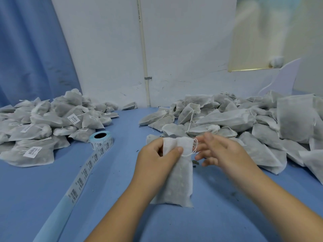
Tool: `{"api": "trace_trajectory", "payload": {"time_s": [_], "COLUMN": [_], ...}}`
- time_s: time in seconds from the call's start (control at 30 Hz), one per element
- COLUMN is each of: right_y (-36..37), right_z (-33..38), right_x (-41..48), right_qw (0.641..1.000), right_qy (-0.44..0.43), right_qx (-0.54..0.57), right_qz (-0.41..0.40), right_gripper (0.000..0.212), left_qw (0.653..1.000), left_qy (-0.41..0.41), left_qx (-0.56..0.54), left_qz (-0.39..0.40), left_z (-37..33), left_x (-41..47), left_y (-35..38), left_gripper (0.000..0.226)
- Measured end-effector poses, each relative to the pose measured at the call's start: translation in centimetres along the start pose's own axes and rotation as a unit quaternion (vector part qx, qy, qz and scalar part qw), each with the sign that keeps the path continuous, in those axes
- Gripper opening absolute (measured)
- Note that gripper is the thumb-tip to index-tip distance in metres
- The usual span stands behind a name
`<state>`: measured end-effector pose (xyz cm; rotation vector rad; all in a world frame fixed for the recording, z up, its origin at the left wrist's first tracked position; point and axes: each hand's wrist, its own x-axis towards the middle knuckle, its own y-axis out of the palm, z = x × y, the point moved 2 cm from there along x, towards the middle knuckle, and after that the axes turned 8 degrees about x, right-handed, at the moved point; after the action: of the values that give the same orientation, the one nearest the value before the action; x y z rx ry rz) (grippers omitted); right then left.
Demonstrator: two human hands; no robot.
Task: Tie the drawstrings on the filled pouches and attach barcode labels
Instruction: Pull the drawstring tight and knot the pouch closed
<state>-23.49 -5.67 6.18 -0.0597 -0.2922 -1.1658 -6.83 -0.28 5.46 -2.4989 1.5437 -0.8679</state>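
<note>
Left hand (157, 159) pinching pouch (180, 180) mouth; right hand (222, 151), blurred, fingers (203, 156) spread, reaching for drawstring (189, 155). Risk: thin loop slipping off, knot coming loose, contents spilling.

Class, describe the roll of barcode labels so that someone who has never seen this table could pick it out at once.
Start at the blue table, then find the pile of labelled pouches on its left. At that pile's right edge sits the label roll. It alone is a round spool with a dark hollow core, trailing a strip of barcodes toward the viewer.
</note>
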Motion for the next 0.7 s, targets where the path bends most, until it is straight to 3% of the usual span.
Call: {"api": "trace_trajectory", "payload": {"time_s": [0.17,0.23,0.33,0.47,0.6,0.7], "right_y": [0.8,0.5,0.0,-0.4,-1.4,-2.6], "right_z": [-0.3,-0.4,0.1,0.5,1.0,1.0], "right_x": [-0.4,-0.3,-0.2,-0.2,-0.1,0.1], "right_qw": [0.993,0.991,0.995,0.995,0.996,0.993], "right_qy": [-0.053,-0.055,-0.036,0.0,0.031,0.075], "right_qx": [-0.102,-0.123,-0.097,-0.081,-0.039,0.042], "right_qz": [0.019,0.008,0.015,0.052,0.068,0.085], "right_gripper": [0.004,0.011,0.021,0.032,0.029,0.028], "left_qw": [1.0,1.0,0.996,0.986,0.982,0.98], "left_qy": [0.006,0.0,-0.021,-0.034,-0.053,-0.069], "left_qx": [0.015,0.005,-0.039,0.001,0.004,-0.03], "left_qz": [-0.001,0.013,0.078,0.163,0.179,0.186], "left_z": [0.0,-0.1,-0.5,-0.7,-0.6,-0.5], "left_x": [-0.1,-0.2,-0.5,-0.8,-1.0,-1.0], "left_y": [0.3,0.3,0.4,0.9,1.0,0.9], "left_gripper": [0.013,0.009,0.026,0.035,0.049,0.04]}}
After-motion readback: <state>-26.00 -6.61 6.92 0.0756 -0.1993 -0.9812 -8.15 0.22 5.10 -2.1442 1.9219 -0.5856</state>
